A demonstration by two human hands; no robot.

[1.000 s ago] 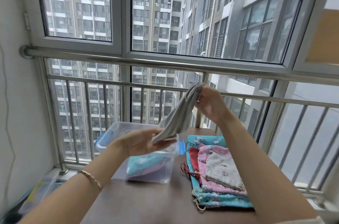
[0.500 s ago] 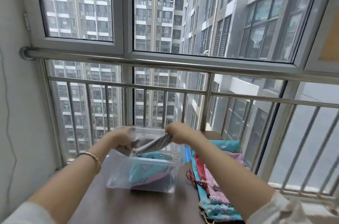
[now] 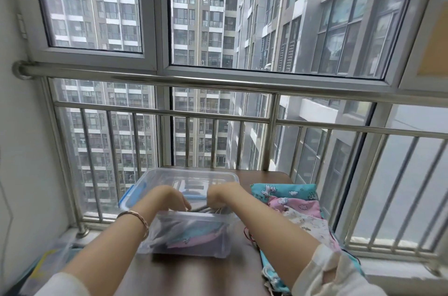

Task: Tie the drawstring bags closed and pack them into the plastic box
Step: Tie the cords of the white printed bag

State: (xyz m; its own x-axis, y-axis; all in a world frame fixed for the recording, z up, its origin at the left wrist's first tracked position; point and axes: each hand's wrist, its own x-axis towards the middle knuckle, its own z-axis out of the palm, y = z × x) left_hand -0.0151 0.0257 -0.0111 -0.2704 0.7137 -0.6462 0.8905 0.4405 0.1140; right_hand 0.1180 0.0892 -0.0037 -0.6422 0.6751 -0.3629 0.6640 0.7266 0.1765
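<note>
Glass and a steel railing (image 3: 218,82) frame tower blocks behind a brown desk (image 3: 194,276), where a person packs cloth bags. A clear plastic box (image 3: 189,170) stands open in the middle of the desk, and blue and pink bags (image 3: 194,235) already lie at its bottom. Just to its right a stack of bags (image 3: 298,208) in blue, pink and white prints waits flat on the desk, so the job looks under way with a good share left; whether those are tied cannot be told. A grey bag (image 3: 201,209) lies across the top of the box's contents, between the two hands. The left hand (image 3: 169,200) reaches over the near wall, fingers (image 3: 185,206) curled down onto the bag's left end. The right hand (image 3: 223,195) has its fingers (image 3: 215,207) bunched on the bag's corded end. Judging by this, the bag is being settled into place and is not yet let go.
</note>
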